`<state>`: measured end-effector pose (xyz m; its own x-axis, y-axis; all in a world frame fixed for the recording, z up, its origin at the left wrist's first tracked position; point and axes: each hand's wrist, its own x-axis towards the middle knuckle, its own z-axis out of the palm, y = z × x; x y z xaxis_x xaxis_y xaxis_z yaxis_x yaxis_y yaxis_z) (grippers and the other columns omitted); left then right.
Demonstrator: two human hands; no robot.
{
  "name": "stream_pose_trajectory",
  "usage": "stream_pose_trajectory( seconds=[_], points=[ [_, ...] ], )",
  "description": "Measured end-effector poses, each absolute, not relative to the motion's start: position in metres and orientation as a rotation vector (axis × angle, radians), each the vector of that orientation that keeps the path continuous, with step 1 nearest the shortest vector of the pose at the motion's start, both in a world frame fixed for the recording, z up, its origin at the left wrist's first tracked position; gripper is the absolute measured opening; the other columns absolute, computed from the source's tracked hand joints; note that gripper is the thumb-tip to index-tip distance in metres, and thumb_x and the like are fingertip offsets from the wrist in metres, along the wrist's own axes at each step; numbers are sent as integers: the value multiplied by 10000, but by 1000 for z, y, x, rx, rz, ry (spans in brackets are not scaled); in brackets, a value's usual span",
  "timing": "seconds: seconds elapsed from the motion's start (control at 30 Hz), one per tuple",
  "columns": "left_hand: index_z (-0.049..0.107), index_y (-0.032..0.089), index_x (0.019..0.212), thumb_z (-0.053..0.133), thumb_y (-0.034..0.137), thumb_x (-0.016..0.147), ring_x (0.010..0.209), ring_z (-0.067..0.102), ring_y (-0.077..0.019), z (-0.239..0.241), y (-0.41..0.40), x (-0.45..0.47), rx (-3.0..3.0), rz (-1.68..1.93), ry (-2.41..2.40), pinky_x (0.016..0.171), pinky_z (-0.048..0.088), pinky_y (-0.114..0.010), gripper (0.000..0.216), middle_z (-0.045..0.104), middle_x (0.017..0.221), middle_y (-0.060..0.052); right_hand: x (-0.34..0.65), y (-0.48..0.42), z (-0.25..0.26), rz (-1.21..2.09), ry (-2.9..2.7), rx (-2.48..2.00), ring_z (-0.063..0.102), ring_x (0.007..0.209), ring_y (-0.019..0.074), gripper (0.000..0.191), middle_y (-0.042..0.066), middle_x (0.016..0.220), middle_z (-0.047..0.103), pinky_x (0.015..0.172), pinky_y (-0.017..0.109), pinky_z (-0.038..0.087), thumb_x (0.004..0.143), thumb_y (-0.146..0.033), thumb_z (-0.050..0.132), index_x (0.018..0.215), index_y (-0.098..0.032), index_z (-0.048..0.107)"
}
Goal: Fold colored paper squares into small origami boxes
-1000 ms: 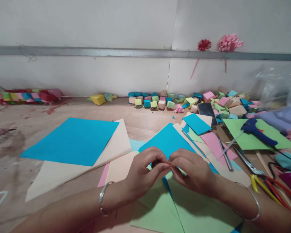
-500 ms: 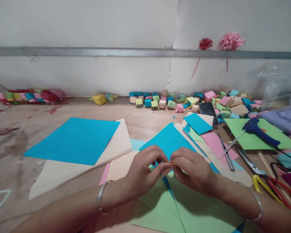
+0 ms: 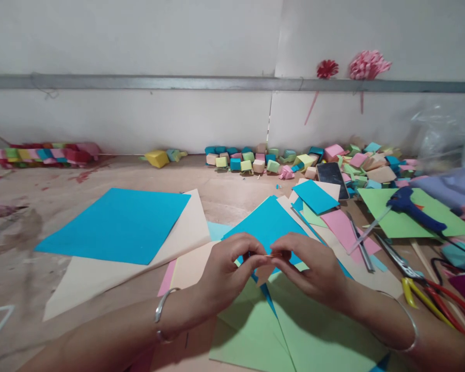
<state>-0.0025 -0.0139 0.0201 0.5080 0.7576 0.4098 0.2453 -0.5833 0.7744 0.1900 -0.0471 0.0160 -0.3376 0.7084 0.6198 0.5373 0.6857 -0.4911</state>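
My left hand [image 3: 232, 268] and my right hand [image 3: 308, 263] meet in the middle, each pinching a small piece of peach paper [image 3: 264, 272] between thumb and fingers. The paper looks folded; most of it is hidden behind my fingers, with one flap hanging down. Below my hands lie large green paper sheets [image 3: 251, 336]. A blue sheet [image 3: 273, 222] lies just beyond my fingertips, partly covered by them.
Left lies a blue sheet [image 3: 116, 225] on a peach sheet [image 3: 89, 289]. At right are a glue gun [image 3: 420, 209], a utility knife [image 3: 360, 243], scissors [image 3: 399, 258], red-and-yellow-handled pliers [image 3: 430, 299] and a phone [image 3: 332, 181]. Folded paper cubes [image 3: 236, 164] line the wall.
My fingers have shifted on the peach paper, and my right hand has turned slightly. A peach flap now shows more clearly beneath my fingertips.
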Motion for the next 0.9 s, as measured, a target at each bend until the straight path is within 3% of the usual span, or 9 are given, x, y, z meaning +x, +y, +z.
stream_pose_trajectory(
  seconds=[0.1, 0.27, 0.57, 0.77, 0.9],
  points=[
    [619, 167, 723, 625, 172, 855, 692, 581, -108, 18, -14, -3, 2106, 1022, 810, 636, 441, -219, 132, 654, 726, -6, 191, -45, 17, 397, -1979, -1046, 555, 658, 114, 100, 23, 741, 637, 597, 226, 429, 866, -223, 629, 933, -150, 611],
    [623, 169, 722, 621, 196, 858, 670, 584, -112, 17, -13, -2, 2110, 1035, 818, 625, 449, -226, 138, 652, 705, -6, 192, -43, 17, 584, -1970, -1053, 541, 629, 111, 142, 12, 701, 642, 560, 232, 393, 882, -248, 608, 761, -175, 617],
    [618, 170, 701, 605, 174, 854, 663, 581, -113, 19, -15, -1, 2076, 987, 815, 629, 450, -231, 153, 650, 694, -6, 193, -49, 16, 548, -1944, -1087, 553, 582, 109, 217, 6, 627, 636, 535, 232, 385, 891, -286, 598, 712, -176, 653],
    [632, 165, 795, 660, 194, 792, 698, 598, -126, 24, -14, 1, 1896, 850, 880, 627, 474, -236, 40, 654, 756, -13, 194, -45, 16, 738, -1806, -1150, 590, 629, 120, 203, 6, 673, 674, 588, 246, 427, 863, -283, 639, 688, -189, 679],
    [650, 166, 748, 695, 219, 758, 732, 620, -141, 24, -14, 3, 1912, 769, 940, 662, 484, -253, 70, 688, 769, -18, 196, -41, 12, 805, -1673, -1205, 605, 666, 135, 182, 9, 714, 686, 604, 258, 453, 860, -303, 636, 720, -202, 693]
  ],
)
